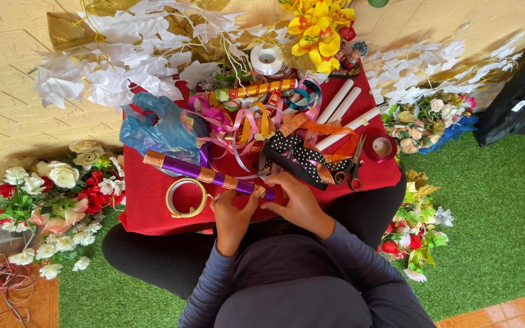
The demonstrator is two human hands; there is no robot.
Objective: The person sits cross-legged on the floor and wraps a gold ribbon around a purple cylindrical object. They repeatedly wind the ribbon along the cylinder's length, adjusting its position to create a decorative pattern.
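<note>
Seen from above, a person sits on green turf (499, 206) at a low worktop (153, 200) draped in red cloth, both hands meeting at the near end of a purple stick (205, 175) banded with gold ribbon; the left hand (232, 214) is curled closed around that end from below, while the right hand (293, 197) pinches it from the other side, fingers bent and closed on the tip – the stick runs away from the hands, up and to the left across the cloth. Just left of the left hand lies a gold tape roll (186, 197), flat on the cloth; beyond the right hand sit scissors (355, 165) with dark handles, close to a black ribbon (302, 159) with white dots. Farther out from both hands – a tangle of coloured ribbons (244, 124), a blue plastic bag (162, 129), three white tubes (341, 112) and a white tape spool (267, 59); yellow flowers (318, 27) and white leaves (123, 54) crowd the far edge; roses (50, 188) in white and red lie on the turf well to the left of the left hand.
</note>
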